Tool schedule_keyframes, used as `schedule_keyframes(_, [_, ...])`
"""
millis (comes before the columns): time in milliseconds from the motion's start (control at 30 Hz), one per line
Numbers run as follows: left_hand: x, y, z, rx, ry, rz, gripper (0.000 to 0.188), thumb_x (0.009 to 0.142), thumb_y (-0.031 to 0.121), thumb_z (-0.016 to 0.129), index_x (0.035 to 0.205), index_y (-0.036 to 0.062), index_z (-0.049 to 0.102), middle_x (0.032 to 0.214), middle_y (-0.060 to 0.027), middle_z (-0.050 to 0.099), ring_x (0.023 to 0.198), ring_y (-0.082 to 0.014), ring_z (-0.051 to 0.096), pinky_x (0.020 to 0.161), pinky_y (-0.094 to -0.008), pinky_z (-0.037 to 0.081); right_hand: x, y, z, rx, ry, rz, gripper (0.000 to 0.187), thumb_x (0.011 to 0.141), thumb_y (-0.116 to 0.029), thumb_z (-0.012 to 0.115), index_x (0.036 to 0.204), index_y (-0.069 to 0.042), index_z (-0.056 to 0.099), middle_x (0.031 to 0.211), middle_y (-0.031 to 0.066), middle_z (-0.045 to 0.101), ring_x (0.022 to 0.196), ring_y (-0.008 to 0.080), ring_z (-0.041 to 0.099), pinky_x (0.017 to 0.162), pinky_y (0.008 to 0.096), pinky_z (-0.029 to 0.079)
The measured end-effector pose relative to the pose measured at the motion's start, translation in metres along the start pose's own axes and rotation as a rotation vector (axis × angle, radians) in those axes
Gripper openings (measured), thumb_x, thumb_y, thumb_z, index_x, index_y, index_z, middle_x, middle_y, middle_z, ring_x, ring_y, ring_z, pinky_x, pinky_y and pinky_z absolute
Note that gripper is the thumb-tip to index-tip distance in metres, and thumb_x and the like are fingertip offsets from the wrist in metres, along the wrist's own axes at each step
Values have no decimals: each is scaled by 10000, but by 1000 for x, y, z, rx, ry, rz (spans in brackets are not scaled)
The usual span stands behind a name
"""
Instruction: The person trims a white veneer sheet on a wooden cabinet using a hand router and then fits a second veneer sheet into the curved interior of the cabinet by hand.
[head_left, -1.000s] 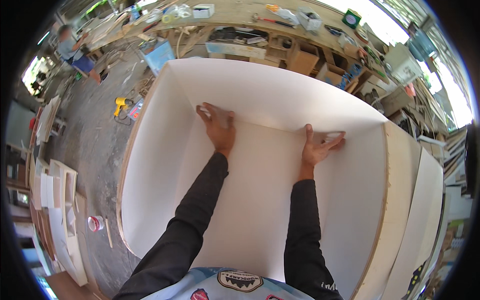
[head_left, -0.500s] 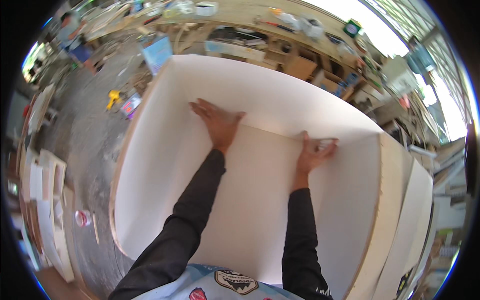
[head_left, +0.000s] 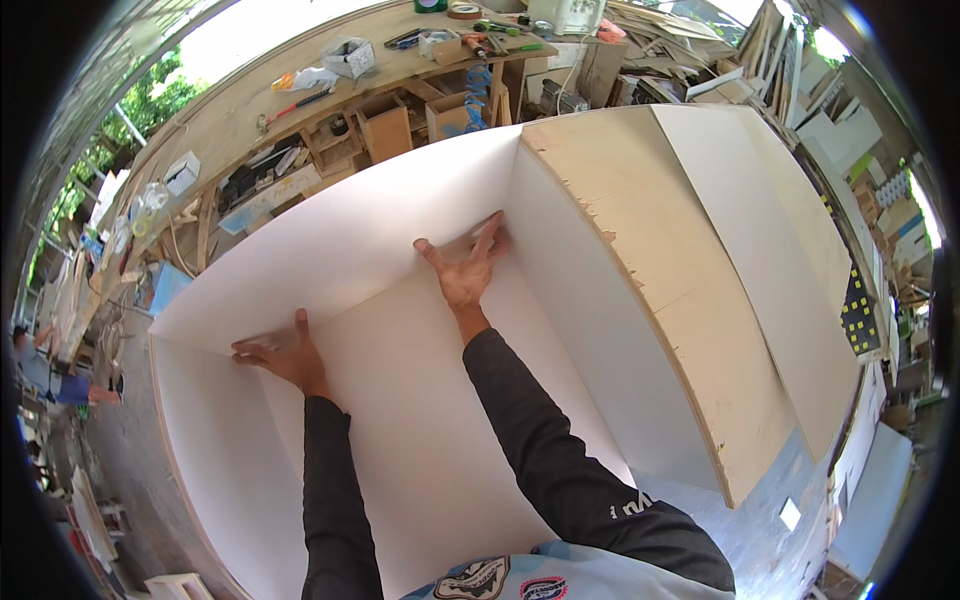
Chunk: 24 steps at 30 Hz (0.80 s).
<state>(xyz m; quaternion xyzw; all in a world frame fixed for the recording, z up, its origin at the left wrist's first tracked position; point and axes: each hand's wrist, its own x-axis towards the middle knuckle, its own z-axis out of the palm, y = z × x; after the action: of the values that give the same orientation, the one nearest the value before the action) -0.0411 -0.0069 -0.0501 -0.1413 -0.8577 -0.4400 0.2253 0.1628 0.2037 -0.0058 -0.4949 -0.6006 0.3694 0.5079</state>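
Both arms reach down into a large open box with white inner faces, whose far wall (head_left: 370,225) curves across the view. My left hand (head_left: 290,358) lies by the foot of that wall near the far left corner, thumb up and fingers stretched out. Close to the far right corner is my right hand (head_left: 466,272), its fingers spread along the seam between the far wall and the white base panel (head_left: 400,370). Both hands appear to touch the panels and hold nothing. The right side panel (head_left: 610,330) has a rough, chipped plywood edge.
Beyond the box runs a long wooden workbench (head_left: 240,110) with tools, a red-handled hammer (head_left: 290,110) and cartons. Bare plywood (head_left: 640,190) and a pale sheet (head_left: 760,240) lie at the right. Scrap boards (head_left: 790,60) are stacked at the back right. A person (head_left: 50,375) is at the far left.
The view has swung to the right, so the box looks rotated. My right hand has shifted close to the far right corner, and my left hand sits near the far left one. Both stay spread.
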Motion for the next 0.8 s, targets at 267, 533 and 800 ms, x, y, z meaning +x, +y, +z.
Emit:
schedule_keyframes(267, [-2,21,-11,98,-32,-100,1419,737,552,875,1605,-68,-61,1651,-378,-14,1564,-488,22,1258,-534,164,16,-24,2,-113,101,-139,1197,770,-456,824,1624,2,122,1542,283,236,1355,455,425,1082,528,431])
schedule_keyframes(533, [2,15,-7,-33,-6,-77,1405,743,468,901,1598,-77,-71,1660,-365,-22,1567,-476,-49,1271,-524,121,33,-74,-14,-9,99,-175,1207,758,-485,813,1629,-23,117,1517,286,250,1302,465,469,994,509,500])
schedule_keyframes(800, [-3,23,-11,13,13,-56,1378,746,533,887,1597,-95,4,1651,-372,14,1557,-483,52,1267,-518,160,42,-115,-24,77,41,-36,1213,757,-394,798,1648,-76,38,1443,302,256,1274,448,439,976,522,496])
